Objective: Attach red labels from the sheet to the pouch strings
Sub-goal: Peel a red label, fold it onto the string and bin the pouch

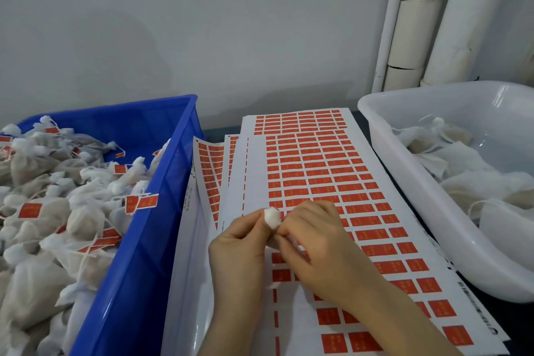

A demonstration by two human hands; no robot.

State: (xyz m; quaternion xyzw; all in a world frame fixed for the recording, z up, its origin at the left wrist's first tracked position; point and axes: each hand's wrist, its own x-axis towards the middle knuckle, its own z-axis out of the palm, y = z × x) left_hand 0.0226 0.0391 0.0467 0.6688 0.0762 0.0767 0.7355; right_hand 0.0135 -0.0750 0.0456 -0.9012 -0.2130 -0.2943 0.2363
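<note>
Both hands sit nearest us, low centre, meeting over the sheet (254, 170). Left hand (239, 243) has its fingers curled and pinches the pouch (272, 215) from the left. Right hand (315, 243) is curled too and pinches the same pouch from the right, just under its white tuft. We can't tell if a string or a label is caught under those fingertips.

Pouch is held between the two hands, just above the sheet. Its tuft points up and away from us, and the body runs down behind the fingers, so we judge its long axis as near-to-far.

Key relation for the next move: the labels (320, 182) lie directly under and to the right of the hands. Sheet's long axis runs away from us, from near right to far centre. Right hand is nearer the full rows, while the left side of the sheet is a mostly bare white strip, so we'd expect the right to do the peeling.

Crate (161, 211) is on the left and holds tagged pouches (43, 211). Tub (404, 170) is on the right, with plain pouches (476, 170) in it.

Hidden or unclear: the pouch body, its string, any label in hand and the print on the labels. Lower sheets show only at their edges, and both bins are cut off by the frame
</note>
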